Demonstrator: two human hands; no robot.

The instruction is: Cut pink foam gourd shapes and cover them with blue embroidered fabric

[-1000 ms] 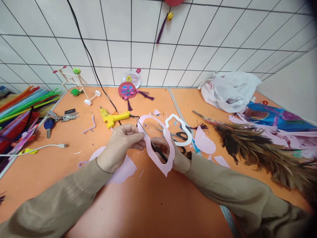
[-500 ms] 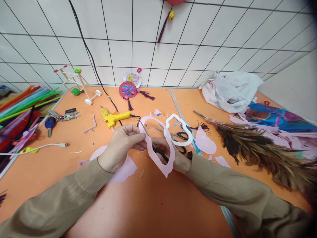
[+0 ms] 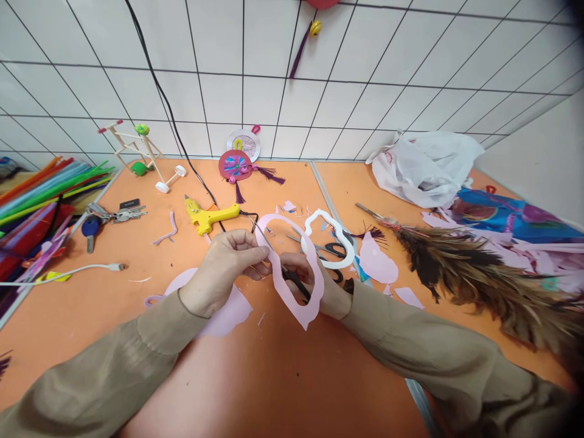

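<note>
A pink paper frame [image 3: 288,300] with a wavy edge and an open middle is pinched at its left side by my left hand [image 3: 232,261]. Behind and through its opening, my right hand [image 3: 331,292] grips black-handled scissors [image 3: 298,285], whose blades point up and left along the paper's left side. Part of my right hand is hidden by the paper. Just beyond it lies a white frame [image 3: 342,263] of similar wavy outline, next to a second pair of scissors [image 3: 336,249]. Pink paper pieces [image 3: 230,316] rest under my left wrist.
A yellow glue gun [image 3: 214,216] with its cord lies behind my left hand. Keys [image 3: 123,212] and a white cable [image 3: 91,267] are at left. Brown feathers [image 3: 474,274], a pink scrap [image 3: 378,261] and a white plastic bag [image 3: 424,167] occupy the right side.
The pink paper frame has tilted very slightly, its lower tip shifting a little down and left. Both hands keep their hold and barely move.
</note>
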